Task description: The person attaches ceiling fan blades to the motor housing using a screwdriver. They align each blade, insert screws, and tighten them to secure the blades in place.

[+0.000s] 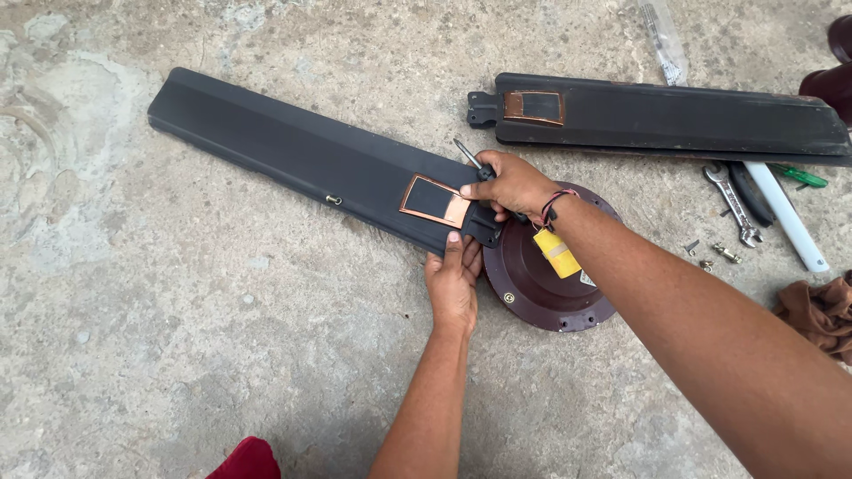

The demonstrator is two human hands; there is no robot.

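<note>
Fan blade [293, 155]: dark, lying on the concrete floor [177, 337], long axis running up-left from the motor housing [541, 284]. My left hand [453, 284] grips its near root edge from below; my right hand [515, 184], closed around a screwdriver [469, 156], sits directly above that root.
</note>
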